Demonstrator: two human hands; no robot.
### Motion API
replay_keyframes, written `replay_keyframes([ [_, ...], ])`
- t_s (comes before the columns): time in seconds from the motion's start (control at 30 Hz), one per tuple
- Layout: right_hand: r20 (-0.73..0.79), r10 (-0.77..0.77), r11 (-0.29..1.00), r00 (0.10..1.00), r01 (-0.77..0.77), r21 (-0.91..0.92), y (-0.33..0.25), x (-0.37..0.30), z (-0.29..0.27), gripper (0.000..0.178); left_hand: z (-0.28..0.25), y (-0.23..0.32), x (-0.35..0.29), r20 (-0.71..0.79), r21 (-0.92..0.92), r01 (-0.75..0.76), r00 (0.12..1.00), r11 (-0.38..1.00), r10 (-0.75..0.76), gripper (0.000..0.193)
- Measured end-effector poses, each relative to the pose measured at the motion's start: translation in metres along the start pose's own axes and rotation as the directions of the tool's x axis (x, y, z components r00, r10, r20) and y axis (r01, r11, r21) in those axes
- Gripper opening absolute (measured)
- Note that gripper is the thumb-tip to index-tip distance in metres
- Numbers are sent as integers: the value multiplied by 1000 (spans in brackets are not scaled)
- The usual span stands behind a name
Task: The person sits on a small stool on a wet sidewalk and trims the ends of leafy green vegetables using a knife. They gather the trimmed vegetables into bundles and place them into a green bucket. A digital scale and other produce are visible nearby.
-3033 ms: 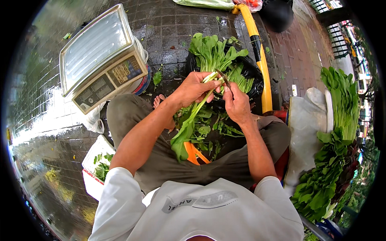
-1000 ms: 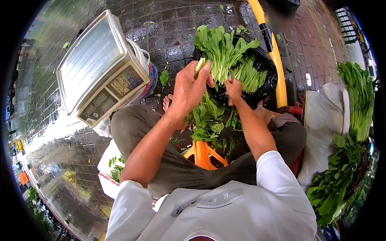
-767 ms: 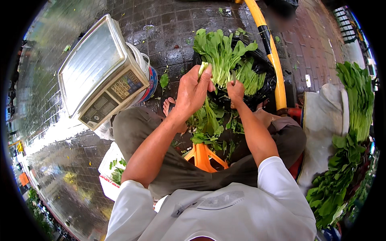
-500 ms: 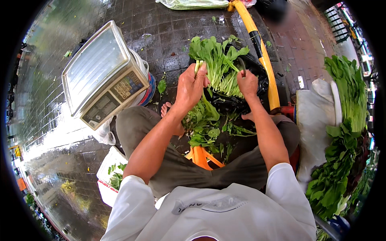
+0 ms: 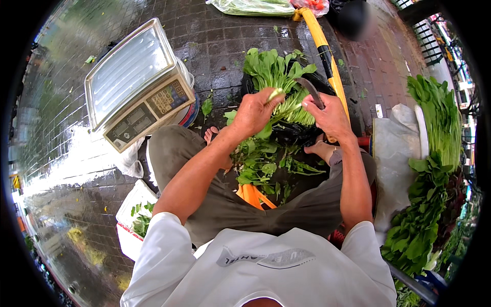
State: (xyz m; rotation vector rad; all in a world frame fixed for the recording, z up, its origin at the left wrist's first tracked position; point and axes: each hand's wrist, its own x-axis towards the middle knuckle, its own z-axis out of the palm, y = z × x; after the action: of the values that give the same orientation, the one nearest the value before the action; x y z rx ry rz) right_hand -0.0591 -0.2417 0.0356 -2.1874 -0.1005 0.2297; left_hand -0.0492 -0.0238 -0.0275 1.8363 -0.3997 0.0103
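Observation:
My left hand (image 5: 252,113) is closed round pale green stems of a leafy vegetable (image 5: 275,94), whose cut ends poke up past the thumb. In my right hand (image 5: 331,115) is a small curved knife (image 5: 310,90), its dark blade arching up and to the left. The right thumb and fingers also meet a thin stem stretching across from the left hand. Just beyond both hands, a bunch of greens (image 5: 267,70) lies on a black plastic bag (image 5: 294,134). Loose leaves (image 5: 255,162) are heaped below the hands, between my feet.
A weighing scale (image 5: 138,84) stands at the left on a bucket. Near my left knee is a white box (image 5: 134,202) with leaves inside. A yellow and black bent pole (image 5: 319,38) runs beyond the bag. More greens (image 5: 437,128) are piled at the right beside a grey cover (image 5: 396,148).
My left hand has moved right and turned, bringing its stems toward the other hand. The right hand has shifted right and slightly down, and the knife's blade shows more plainly.

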Motion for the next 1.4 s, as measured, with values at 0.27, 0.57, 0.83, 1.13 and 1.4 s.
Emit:
replay_keyframes([
  [0.27,17,122,903,992,-118,413,3,8,37,21,0,7,-4,281,-157,110,958,982,-62,22],
  [0.57,-111,11,962,994,20,271,10,0,43,23,-3,4,-2,247,-352,286,947,891,-206,30],
  [0.83,-131,-326,936,936,300,-181,6,-6,54,13,-14,16,1,383,-509,438,886,741,-261,35],
  [1.13,-108,-356,913,928,321,-250,12,-7,58,11,-15,15,-1,450,-512,499,849,699,-277,34],
  [1.4,-89,-366,903,926,331,-275,23,-6,66,11,-18,13,-4,496,-573,546,825,612,-272,26],
])
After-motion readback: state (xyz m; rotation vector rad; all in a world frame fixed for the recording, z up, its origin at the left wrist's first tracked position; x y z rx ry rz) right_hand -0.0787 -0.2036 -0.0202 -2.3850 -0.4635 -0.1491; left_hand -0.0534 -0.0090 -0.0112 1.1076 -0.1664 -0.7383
